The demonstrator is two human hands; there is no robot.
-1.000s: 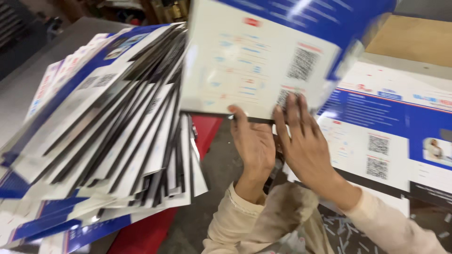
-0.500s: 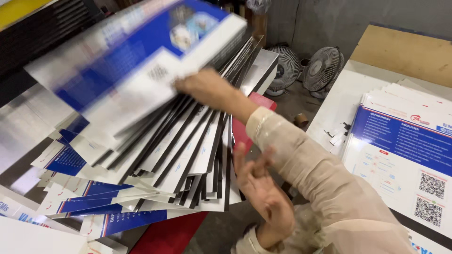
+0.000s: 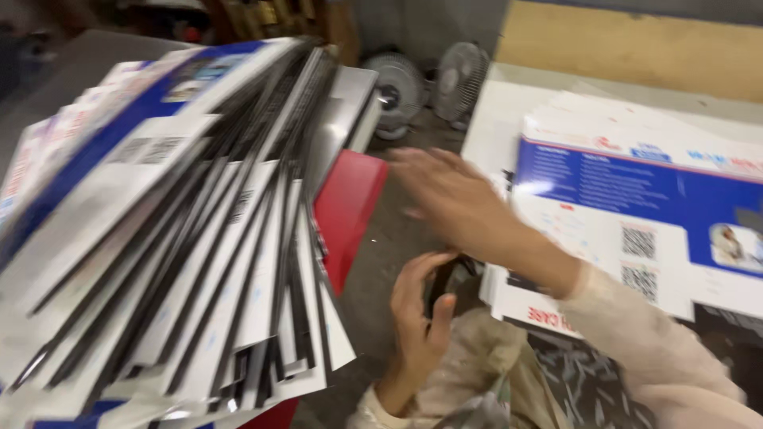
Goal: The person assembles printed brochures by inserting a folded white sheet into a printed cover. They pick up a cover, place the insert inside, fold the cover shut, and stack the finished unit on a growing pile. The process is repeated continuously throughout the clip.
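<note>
1. Presently, right hand: blurred, empty, fingers spread apart, hovering between the two stacks, near the flat stack's left edge.
2. Left hand: near centre, palm upright, fingers loosely curled, holding nothing.
3. Flat stack of printed cartons: right side, lying on a white table; blue and white top sheet.
4. Fanned stack of cartons: left, tilted, black-edged, well apart from both hands.
5. Red stool: just beside the fanned stack, partly under it.
6. Two small fans: far, on floor.
</note>
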